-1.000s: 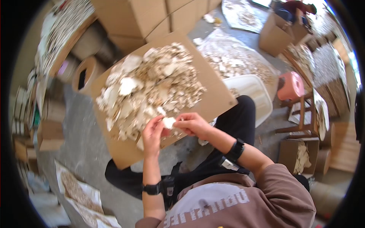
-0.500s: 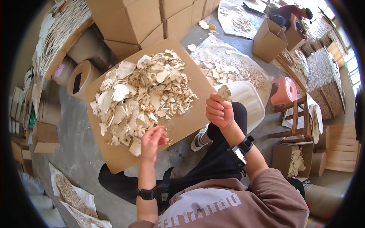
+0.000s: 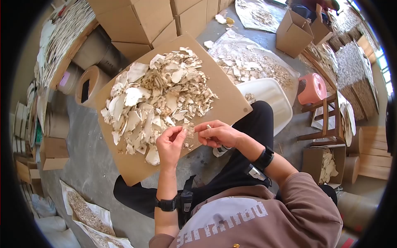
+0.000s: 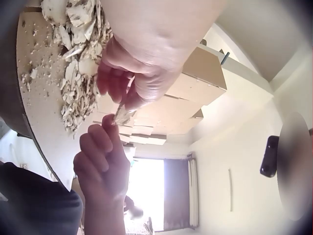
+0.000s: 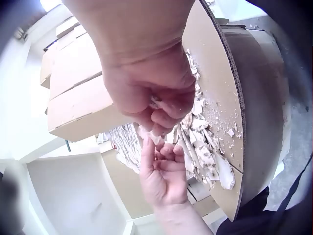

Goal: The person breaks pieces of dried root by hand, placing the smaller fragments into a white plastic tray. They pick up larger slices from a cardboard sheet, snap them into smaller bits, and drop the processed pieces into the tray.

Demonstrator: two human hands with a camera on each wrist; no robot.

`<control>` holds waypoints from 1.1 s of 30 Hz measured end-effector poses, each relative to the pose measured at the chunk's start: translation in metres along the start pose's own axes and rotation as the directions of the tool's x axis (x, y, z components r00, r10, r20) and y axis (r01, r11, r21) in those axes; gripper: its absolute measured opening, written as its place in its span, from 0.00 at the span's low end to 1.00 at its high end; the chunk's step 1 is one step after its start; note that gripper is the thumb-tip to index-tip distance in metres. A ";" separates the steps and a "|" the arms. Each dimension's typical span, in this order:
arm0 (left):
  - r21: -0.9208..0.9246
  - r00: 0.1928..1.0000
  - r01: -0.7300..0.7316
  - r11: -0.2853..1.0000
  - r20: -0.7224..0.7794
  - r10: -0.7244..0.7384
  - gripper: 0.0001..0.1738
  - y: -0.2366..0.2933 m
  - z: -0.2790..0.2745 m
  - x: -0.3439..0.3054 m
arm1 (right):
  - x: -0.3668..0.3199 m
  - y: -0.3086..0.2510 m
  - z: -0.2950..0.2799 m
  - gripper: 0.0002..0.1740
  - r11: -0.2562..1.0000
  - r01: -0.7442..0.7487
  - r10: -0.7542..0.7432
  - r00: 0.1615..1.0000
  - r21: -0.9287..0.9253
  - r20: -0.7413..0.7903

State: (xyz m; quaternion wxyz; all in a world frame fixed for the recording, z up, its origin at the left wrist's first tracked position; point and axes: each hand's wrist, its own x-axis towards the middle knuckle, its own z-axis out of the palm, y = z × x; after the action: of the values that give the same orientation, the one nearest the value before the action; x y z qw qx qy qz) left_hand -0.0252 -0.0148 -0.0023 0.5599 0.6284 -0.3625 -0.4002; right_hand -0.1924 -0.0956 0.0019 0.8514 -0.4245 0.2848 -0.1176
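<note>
A heap of pale, brown-flecked flakes (image 3: 165,99) covers much of a cardboard sheet (image 3: 225,95). At its near edge, my left hand (image 3: 168,144) pinches a small flake (image 3: 189,128) between thumb and fingers. My right hand (image 3: 217,134) meets the same flake from the other side with its fingertips. In the left wrist view the flake (image 4: 123,115) lies between the left hand (image 4: 142,63) and the right hand (image 4: 103,161). Another bit (image 5: 155,102) shows inside the curled right hand (image 5: 151,98) in the right wrist view, above the left hand (image 5: 166,178).
Beyond the sheet stand stacked cartons (image 3: 153,20). A white tub (image 3: 281,103) is by the right knee, with a pink stool (image 3: 312,89) and wooden chair (image 3: 326,120) farther right. Flakes lie on a plastic sheet (image 3: 248,62). Another person sits by an open carton (image 3: 293,35).
The right hand has come back from the sheet's right side, where it held up a brownish flake, to meet the left hand. The left hand now pinches a flake.
</note>
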 end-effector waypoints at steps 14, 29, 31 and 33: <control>-0.200 0.994 0.089 0.976 -0.039 -0.098 0.09 -0.018 0.012 0.032 | 0.026 -0.060 -0.112 0.11 0.959 0.261 -0.184 0.876 0.115 -0.446; -0.096 0.979 0.195 0.976 0.074 -0.188 0.07 -0.030 0.000 0.006 | -0.057 -0.073 -0.249 0.16 0.784 0.583 -0.288 0.644 0.212 -0.709; -0.090 0.977 0.204 0.975 0.085 -0.196 0.07 -0.026 0.002 0.004 | -0.065 -0.077 -0.249 0.16 0.791 0.580 -0.293 0.641 0.196 -0.710; -0.079 0.975 0.212 0.974 0.084 -0.205 0.07 -0.025 0.003 0.004 | -0.068 -0.076 -0.255 0.16 0.798 0.572 -0.297 0.646 0.189 -0.704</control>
State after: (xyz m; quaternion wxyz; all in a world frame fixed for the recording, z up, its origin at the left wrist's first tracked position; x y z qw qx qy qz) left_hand -0.0260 -0.0172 -0.0282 0.5278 0.6222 -0.2974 -0.4958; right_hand -0.3935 -0.2788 -0.0333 0.7123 -0.2335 0.4148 -0.5157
